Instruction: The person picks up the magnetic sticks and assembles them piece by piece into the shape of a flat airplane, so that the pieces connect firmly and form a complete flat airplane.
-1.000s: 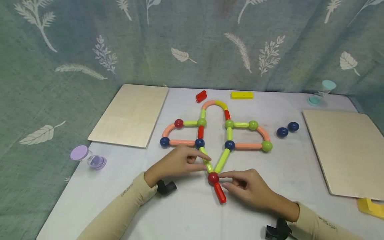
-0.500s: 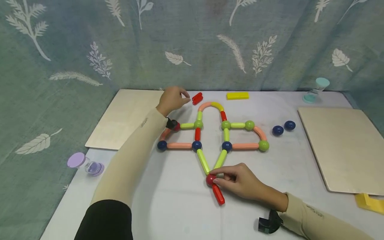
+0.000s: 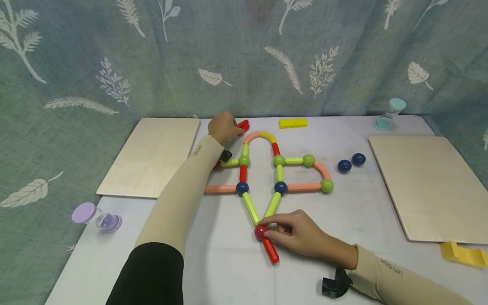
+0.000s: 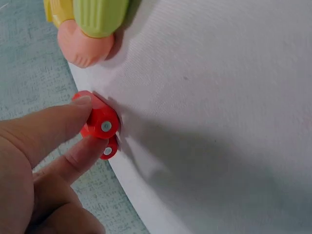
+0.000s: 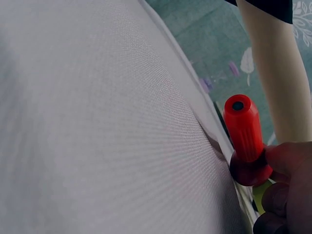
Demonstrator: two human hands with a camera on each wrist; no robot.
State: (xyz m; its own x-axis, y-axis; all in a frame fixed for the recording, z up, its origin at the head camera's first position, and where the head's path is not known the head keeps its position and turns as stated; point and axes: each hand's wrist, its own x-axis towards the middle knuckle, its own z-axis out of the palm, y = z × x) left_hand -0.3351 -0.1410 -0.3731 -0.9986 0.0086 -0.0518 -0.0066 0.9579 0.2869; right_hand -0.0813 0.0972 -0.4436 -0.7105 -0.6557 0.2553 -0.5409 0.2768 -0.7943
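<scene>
At the back of the table my left hand (image 3: pixel 222 128) pinches one of two short red magnetic rods (image 4: pixel 104 113) between thumb and forefinger. The second red rod (image 4: pixel 109 150) lies right beside it, partly hidden. Near the front, my right hand (image 3: pixel 299 234) holds a red ball (image 3: pixel 261 232) with thumb and forefinger. From that ball a red rod (image 3: pixel 271 251) sticks out toward me, its free end facing the right wrist view. Two lime rods (image 3: pixel 250 209) run from the ball back to blue balls in a flat outline of rods and balls. My left forearm covers the outline's left loop.
Two loose blue balls (image 3: pixel 344 166) lie to the right, near a wooden board (image 3: pixel 431 186). Another board (image 3: pixel 152 156) is at left. A yellow block (image 3: pixel 293 123), a teal sand timer (image 3: pixel 389 113), a purple sand timer (image 3: pixel 97 217) and a yellow piece (image 3: pixel 463 255) sit around the edges.
My left hand has left the lime rods by the red ball and reached to the back, where it now pinches a red rod. My right hand has closed its fingertips on the red ball.
</scene>
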